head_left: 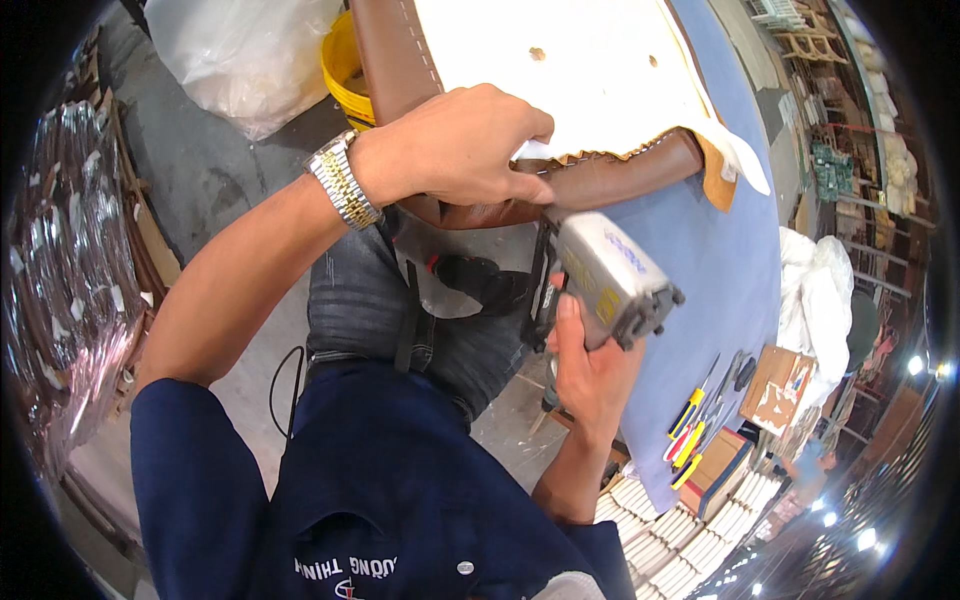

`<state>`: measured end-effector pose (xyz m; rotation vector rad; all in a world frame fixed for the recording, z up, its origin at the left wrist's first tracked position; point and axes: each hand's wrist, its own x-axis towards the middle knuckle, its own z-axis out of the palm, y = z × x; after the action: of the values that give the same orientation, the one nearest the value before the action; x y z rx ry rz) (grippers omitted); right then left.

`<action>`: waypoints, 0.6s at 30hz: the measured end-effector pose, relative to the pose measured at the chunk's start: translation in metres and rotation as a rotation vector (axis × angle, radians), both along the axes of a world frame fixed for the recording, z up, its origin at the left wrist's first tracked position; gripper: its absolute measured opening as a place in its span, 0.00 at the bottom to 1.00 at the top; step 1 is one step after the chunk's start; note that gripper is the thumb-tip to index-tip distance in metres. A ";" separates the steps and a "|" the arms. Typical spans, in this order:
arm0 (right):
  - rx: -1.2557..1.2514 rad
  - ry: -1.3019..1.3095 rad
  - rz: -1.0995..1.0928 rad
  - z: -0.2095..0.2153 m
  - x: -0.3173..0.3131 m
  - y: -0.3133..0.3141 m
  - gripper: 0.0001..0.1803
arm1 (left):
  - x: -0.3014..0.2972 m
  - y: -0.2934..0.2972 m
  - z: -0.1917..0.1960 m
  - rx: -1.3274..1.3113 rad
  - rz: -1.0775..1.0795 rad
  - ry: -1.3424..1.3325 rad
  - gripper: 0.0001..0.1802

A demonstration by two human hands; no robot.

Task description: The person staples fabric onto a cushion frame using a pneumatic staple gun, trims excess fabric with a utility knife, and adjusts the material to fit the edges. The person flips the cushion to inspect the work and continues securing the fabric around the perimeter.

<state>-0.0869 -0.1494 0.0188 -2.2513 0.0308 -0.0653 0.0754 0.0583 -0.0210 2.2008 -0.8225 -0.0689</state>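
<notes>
A brown leather upholstered piece [391, 62] with pale stitching lies at the top of view, a white board or backing [580, 75] over its middle. My left hand [465, 145] is closed at its near edge, fingers pinching the folded leather rim; a bit of white shows by the fingertips. My right hand [592, 375] is wrapped round the handle of a grey and black staple gun [612, 268]. Its nose points up at the leather edge, just right of my left fingers. Whether the nose touches the leather I cannot tell.
The piece rests on a blue-covered table [720, 290]. Yellow-handled screwdrivers [686, 412] and other hand tools lie at its right, near a wooden box [775, 388]. A yellow bucket [345, 75], a white plastic bag [245, 60] and plastic-wrapped brown pieces [75, 270] are at left.
</notes>
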 end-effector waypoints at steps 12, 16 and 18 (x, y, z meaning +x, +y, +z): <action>0.077 0.018 -0.043 -0.015 0.003 0.001 0.16 | -0.009 -0.004 -0.011 -0.126 0.120 -0.042 0.09; 0.021 0.034 -0.090 -0.012 0.006 0.005 0.16 | -0.011 -0.006 -0.006 -0.077 0.145 0.022 0.08; -0.032 0.039 -0.068 -0.008 0.007 0.008 0.17 | -0.011 -0.006 -0.003 -0.057 0.148 0.063 0.08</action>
<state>-0.0795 -0.1415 0.0108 -2.2830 0.1282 -0.0589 0.0645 0.0523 -0.0241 2.1870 -0.6178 -0.0417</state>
